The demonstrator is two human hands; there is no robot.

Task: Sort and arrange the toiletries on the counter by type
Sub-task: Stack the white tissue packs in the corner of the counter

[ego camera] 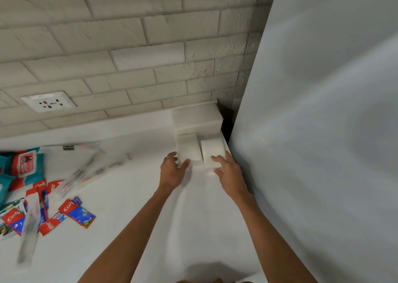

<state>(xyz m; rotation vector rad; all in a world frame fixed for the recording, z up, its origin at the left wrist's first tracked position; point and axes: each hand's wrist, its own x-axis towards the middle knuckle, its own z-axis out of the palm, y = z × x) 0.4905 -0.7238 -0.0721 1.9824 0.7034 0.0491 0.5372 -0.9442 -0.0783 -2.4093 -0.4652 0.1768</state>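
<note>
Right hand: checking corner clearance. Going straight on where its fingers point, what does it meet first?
The right hand grips the right white rectangular packet; past it, likely the raised white ledge against the tiled wall, though depth is unclear.

A white desk (133, 229) carries the left white pack (187, 148) and right white pack (212, 150) side by side near its far right corner, a larger white block (196, 118) behind them. At left lie red toothpaste sachets (77, 212), wipes packs (25, 164) and what appear to be wrapped toothbrushes (90, 170), blurred.
</note>
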